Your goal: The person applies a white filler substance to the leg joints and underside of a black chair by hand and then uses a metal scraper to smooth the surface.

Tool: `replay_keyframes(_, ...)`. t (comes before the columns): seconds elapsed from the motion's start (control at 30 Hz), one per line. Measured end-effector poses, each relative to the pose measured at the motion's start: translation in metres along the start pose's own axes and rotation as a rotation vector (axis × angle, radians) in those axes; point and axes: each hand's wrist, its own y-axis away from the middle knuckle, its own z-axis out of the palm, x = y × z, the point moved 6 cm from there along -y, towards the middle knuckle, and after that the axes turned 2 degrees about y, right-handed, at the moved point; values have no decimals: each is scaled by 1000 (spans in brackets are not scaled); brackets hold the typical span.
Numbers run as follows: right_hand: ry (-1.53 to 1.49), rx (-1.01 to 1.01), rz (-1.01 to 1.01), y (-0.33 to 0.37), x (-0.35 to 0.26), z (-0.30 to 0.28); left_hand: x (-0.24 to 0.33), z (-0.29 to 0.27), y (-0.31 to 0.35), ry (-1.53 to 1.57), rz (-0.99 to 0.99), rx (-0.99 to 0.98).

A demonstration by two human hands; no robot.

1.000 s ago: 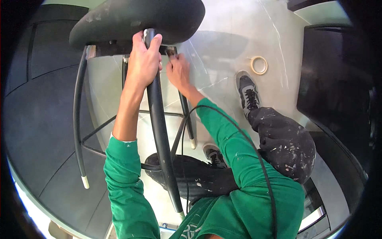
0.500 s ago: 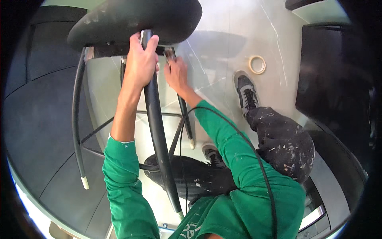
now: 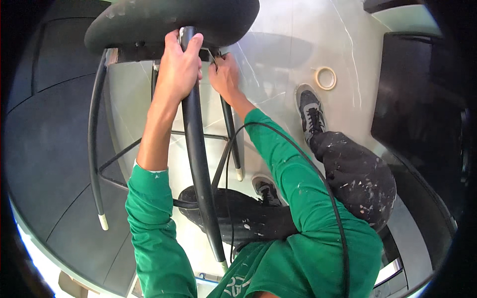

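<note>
Your left hand (image 3: 180, 67) wraps the stool (image 3: 169, 20) leg (image 3: 198, 149) under the seat; your right hand (image 3: 226, 79) pinches a small metal tool (image 3: 212, 55) at the joint. Fastening looks unfinished.

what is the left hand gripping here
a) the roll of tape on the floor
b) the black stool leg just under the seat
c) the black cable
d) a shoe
b: the left hand is wrapped around the top of the black stool leg, close under the dark seat; the roll of tape lies untouched on the pale floor.
</note>
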Motion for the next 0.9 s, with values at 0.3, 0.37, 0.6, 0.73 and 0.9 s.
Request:
replay_keyframes(0.3,-361,-539,203,11,58,-28,-13,-19,5,7,-76,29)
replay_keyframes(0.37,-313,-547,165,-2,58,-44,-15,-15,0,20,-44,16)
replay_keyframes(0.6,-358,-569,-7,-25,18,-47,-24,-19,-2,-7,-49,25)
replay_keyframes(0.73,-287,-560,-70,-42,29,-39,-15,-11,-5,2,16,8)
replay_keyframes(0.9,-413,-527,-90,-45,24,-33,-16,-11,-3,-29,-21,16)
